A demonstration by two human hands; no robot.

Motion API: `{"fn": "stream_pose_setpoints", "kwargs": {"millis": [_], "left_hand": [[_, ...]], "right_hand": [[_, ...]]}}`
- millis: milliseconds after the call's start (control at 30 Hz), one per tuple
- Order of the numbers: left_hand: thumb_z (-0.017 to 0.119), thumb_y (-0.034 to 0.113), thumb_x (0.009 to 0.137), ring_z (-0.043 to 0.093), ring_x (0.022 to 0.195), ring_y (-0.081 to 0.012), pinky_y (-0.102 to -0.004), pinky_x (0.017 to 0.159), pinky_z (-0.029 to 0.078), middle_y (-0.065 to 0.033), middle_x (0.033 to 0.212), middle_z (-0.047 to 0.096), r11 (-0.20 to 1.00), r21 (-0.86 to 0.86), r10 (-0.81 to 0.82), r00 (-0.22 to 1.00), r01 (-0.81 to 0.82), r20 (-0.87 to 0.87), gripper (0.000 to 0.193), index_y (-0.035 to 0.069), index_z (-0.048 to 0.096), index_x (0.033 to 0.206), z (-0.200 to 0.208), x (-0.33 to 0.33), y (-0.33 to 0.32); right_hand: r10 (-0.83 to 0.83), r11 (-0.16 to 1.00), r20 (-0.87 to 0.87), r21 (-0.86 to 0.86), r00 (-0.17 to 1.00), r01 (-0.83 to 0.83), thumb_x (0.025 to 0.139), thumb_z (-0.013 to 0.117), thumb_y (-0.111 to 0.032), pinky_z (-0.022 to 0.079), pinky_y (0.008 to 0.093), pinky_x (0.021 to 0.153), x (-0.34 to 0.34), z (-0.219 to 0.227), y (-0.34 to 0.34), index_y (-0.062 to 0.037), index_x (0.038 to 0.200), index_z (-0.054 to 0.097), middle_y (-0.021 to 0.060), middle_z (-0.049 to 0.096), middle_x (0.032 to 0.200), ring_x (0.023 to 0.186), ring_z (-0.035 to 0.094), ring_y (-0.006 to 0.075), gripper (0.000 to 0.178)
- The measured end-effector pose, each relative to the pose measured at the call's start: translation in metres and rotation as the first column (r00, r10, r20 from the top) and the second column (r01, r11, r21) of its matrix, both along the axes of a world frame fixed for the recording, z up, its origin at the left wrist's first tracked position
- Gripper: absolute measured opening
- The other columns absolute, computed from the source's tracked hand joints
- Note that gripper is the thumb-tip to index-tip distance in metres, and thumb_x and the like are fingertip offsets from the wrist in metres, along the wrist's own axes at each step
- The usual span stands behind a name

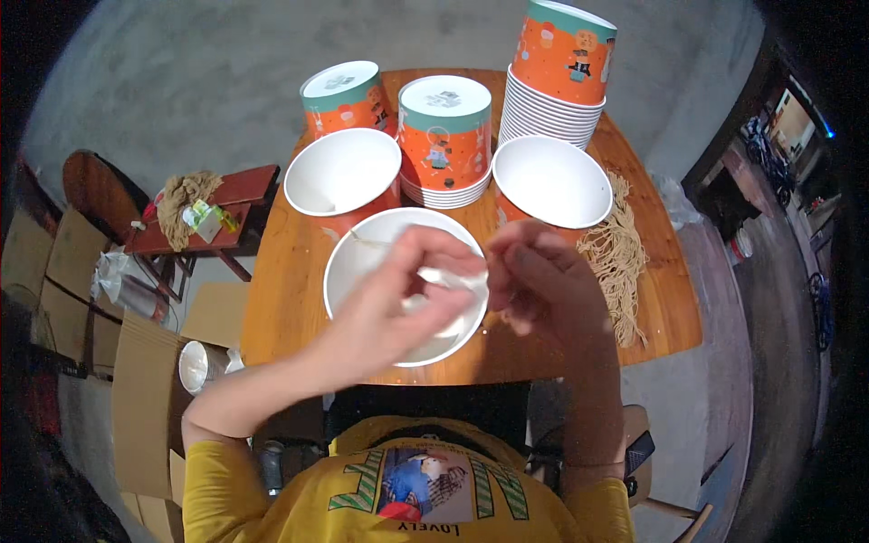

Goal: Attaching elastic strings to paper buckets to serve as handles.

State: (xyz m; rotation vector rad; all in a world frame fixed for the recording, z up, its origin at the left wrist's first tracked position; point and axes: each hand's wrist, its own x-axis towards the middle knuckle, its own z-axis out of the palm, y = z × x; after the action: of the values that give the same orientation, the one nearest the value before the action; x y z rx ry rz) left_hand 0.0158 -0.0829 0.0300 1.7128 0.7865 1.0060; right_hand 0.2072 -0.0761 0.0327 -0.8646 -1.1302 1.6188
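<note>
My left hand [398, 299] is curled above a paper bucket [340, 294] with a white inside, close to the table's front edge. A thin beige string [369, 241] shows beside its knuckles. Something whitish shows between thumb and fingers, too blurred to name. Close by on the right, my right hand [548, 281] has its fingertips drawn together over the bucket's right rim. Whatever they pinch is hidden. White pieces lie at the bottom of the bucket, partly covered by my left hand.
Behind stand two upright buckets [344, 172] [554, 181], an overturned bucket [344, 86], an overturned stack [444, 136] and a taller stack [566, 54]. Beige strings [620, 271] lie along the right of the wooden table [290, 281]. Left are a red bench [249, 195] and cardboard [149, 389].
</note>
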Motion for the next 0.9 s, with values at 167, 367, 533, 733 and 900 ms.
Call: {"fn": "stream_pose_setpoints", "kwargs": {"millis": [167, 367, 533, 733, 900], "left_hand": [[0.057, 0.009, 0.092, 0.058, 0.086, -0.0095, -0.0217, 0.074, 0.046, -0.0056, 0.1, 0.058, 0.874, -0.436, -0.077, 0.946, 0.216, 0.316, 0.024, 0.006, 0.041, 0.109, 0.009, 0.027, -0.014], [0.054, 0.014, 0.094, 0.055, 0.07, -0.0059, -0.0185, 0.058, 0.042, -0.0023, 0.086, 0.061, 0.768, -0.619, -0.147, 0.986, 0.167, 0.085, 0.014, 0.005, 0.049, 0.105, 0.012, 0.014, -0.019], [0.053, 0.016, 0.095, 0.056, 0.059, -0.0055, -0.017, 0.048, 0.039, -0.003, 0.079, 0.063, 0.844, -0.537, -0.114, 0.982, 0.014, -0.153, 0.015, 0.004, 0.056, 0.104, 0.022, -0.011, -0.033], [0.052, 0.006, 0.094, 0.059, 0.071, -0.0081, -0.0217, 0.059, 0.047, -0.0031, 0.085, 0.06, 0.974, -0.221, -0.029, 0.939, -0.051, -0.343, 0.012, 0.002, 0.054, 0.105, 0.012, -0.028, -0.043], [0.054, -0.007, 0.084, 0.063, 0.077, -0.0182, -0.0293, 0.067, 0.051, -0.0096, 0.091, 0.058, 0.964, 0.262, 0.089, 0.861, 0.053, -0.501, 0.023, 0.002, 0.053, 0.106, 0.021, -0.02, -0.037]], "right_hand": [[-0.008, 0.999, -0.059, 0.053, 0.998, 0.011, 0.096, 0.05, -0.018, 0.035, 0.0158, 0.04, 0.001, 0.005, -0.007, -0.0031, 0.104, 0.057, 0.0027, 0.059, 0.072, 0.051, 0.05, 0.0046, 0.019], [-0.062, 0.997, -0.067, 0.04, 0.996, 0.065, 0.095, 0.052, -0.017, 0.035, 0.0141, 0.041, 0.009, -0.003, -0.005, -0.0046, 0.103, 0.058, 0.0004, 0.058, 0.072, 0.052, 0.047, 0.0016, 0.016], [-0.197, 0.98, -0.059, 0.004, 0.979, 0.198, 0.095, 0.053, -0.018, 0.035, 0.012, 0.043, 0.024, -0.023, 0.012, -0.0062, 0.103, 0.058, -0.002, 0.058, 0.074, 0.054, 0.047, 0.0001, 0.015], [-0.199, 0.979, -0.098, -0.062, 0.975, 0.194, 0.093, 0.055, -0.018, 0.041, 0.0135, 0.047, 0.027, -0.051, 0.027, -0.0048, 0.105, 0.057, -0.0019, 0.058, 0.076, 0.057, 0.049, 0.0022, 0.018], [-0.186, 0.964, 0.119, 0.214, 0.975, 0.157, 0.091, 0.056, -0.011, 0.049, 0.0208, 0.062, 0.039, -0.077, 0.029, -0.004, 0.107, 0.058, 0.0039, 0.061, 0.085, 0.066, 0.056, 0.0084, 0.017]]}}
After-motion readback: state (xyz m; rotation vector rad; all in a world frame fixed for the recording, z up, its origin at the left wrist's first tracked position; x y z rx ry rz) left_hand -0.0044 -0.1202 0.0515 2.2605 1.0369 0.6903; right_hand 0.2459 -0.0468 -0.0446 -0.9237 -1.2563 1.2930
